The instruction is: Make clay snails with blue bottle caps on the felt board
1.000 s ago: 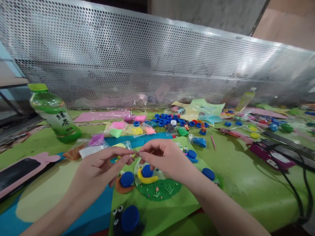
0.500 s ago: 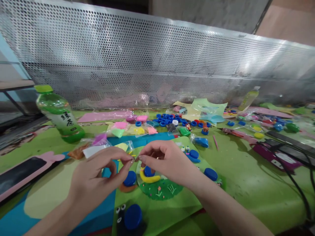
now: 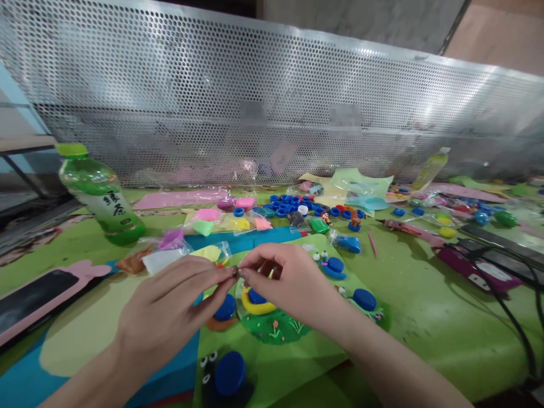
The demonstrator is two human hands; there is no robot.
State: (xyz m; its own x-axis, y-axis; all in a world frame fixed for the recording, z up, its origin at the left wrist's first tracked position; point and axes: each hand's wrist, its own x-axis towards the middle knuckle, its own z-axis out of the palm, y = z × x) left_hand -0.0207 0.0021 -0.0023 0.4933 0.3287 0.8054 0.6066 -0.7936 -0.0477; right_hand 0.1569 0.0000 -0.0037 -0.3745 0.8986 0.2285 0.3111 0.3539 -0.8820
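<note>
My left hand [image 3: 170, 306] and my right hand [image 3: 289, 277] meet fingertip to fingertip, both pinched, over a green sheet [image 3: 297, 374] of craft figures. Between the fingertips is something tiny and dark, too small to name. Just under my right hand lies a yellow clay crescent [image 3: 257, 309] around a blue bottle cap, above a green clay patch [image 3: 272, 331] with small flowers. Another blue cap [image 3: 224, 307] sits on brown clay below my left fingers. Nearer me, a blue cap [image 3: 230, 373] adjoins a black clay shape [image 3: 208, 385] with white eyes.
A green tea bottle [image 3: 102, 198] stands at left, behind a pink-cased phone [image 3: 42, 297]. Clay bags [image 3: 206, 218] and several blue bottle caps [image 3: 293, 203] lie farther back, before a perforated metal panel [image 3: 272, 90]. Purple object [image 3: 476, 272] and black cables [image 3: 510, 317] lie at right.
My left fingers have drawn closer together and moved slightly right, against my right fingertips. My right hand has hardly moved. The craft sheet lies as before.
</note>
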